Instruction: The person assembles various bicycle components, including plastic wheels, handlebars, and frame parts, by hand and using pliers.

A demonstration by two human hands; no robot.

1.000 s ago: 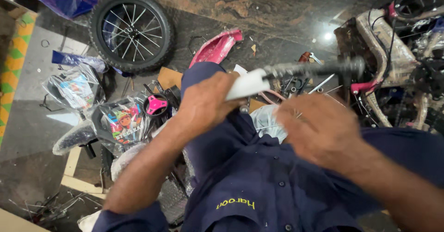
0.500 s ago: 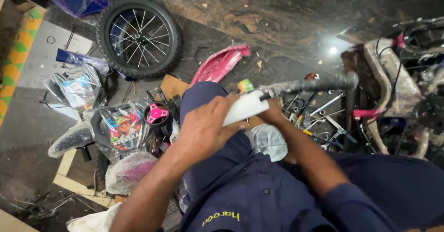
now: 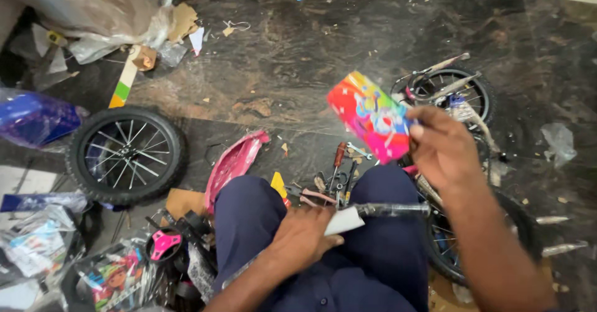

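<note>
My left hand rests on my lap and grips a metal rod that has a white wrap at its middle. The rod's dark end points right, across my knees in dark blue trousers. Up at chest height my right hand holds a bright multicoloured panel, red, pink, yellow and blue, tilted above the floor. Below that hand lies a small bicycle frame with a wheel.
A loose bicycle wheel lies at the left. A pink mudguard and hand tools are on the dark stone floor before my knees. Plastic-wrapped parts pile at lower left, with bags and cardboard at the top left.
My right hand has left the rod, reached right and lifted the multicoloured panel. The left hand still holds the rod, now lower on my lap. The view has tilted up.
</note>
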